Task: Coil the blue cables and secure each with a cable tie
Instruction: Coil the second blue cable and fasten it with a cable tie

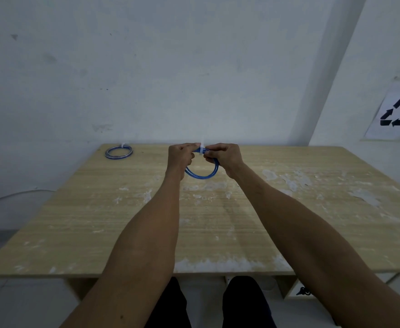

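While left hand and right hand grip the blue coil, a second tied coil lies far-left.

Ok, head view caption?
Left hand and right hand grip blue coil at its white tie; finished coil lies far left.

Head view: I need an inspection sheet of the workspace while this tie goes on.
Surface: wooden table, scuffed with white patches.
Job's things: blue coil held in both hands, with a white cable tie at its top; tied coil lying flat at the far left corner.
Clutter: nothing seen.
Grippers: left hand and right hand both pinch the blue coil, one on either side of the cable tie.
Cables: grey cable on the floor left of the table.
Surroundings: white wall behind; recycling sign on the right.
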Motion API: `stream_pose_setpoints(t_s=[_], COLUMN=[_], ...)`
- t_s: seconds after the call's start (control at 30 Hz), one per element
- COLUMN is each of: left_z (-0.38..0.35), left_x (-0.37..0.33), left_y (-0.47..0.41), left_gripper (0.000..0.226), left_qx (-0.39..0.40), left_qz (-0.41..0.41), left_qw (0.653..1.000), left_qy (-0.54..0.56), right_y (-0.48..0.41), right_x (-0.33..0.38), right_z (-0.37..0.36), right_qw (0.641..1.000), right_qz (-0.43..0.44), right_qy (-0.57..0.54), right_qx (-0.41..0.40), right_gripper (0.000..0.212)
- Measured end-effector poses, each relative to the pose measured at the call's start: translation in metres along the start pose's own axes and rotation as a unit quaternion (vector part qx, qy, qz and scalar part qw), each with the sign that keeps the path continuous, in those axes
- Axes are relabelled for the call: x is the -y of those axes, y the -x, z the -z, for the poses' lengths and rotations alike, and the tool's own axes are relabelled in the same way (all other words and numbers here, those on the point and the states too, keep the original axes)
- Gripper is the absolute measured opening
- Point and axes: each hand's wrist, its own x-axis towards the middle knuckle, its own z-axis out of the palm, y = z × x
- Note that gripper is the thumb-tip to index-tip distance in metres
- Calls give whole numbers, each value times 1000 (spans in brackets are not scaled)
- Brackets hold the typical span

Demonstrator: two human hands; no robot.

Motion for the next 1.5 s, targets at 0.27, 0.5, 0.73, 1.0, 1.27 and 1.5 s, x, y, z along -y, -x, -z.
stream_pose_setpoints(t_s=[0.27,0.5,0.73,1.0,1.27,1.5], left_z=[4,-3,-6,0,-7,-9], left_x=[4,0,1,1,0,2], left_y=[1,-3,3,2,6,7], left_gripper=[21,13,15,16,15,9], left_qx=[-3,-92,-70,-79,-44,-29], left_qz=[-58,-78,-35,-53,-50,-28], left_qw=[998,992,995,995,997,999], left_qy=[-37,37,68,29,24,36], right_y=[5,17,18,19,18,14], right_x=[-1,0,-10,-8,-5,-8], right_z=[-3,-12,-20,-19,-12,-8], right_qw=[998,998,997,997,996,996], right_qz=[18,-13,62,22,85,84], right_qy=[-59,-57,-5,-66,-30,-38], right_qx=[12,19,-55,-36,-9,-9], right_gripper=[21,29,28,19,29,22])
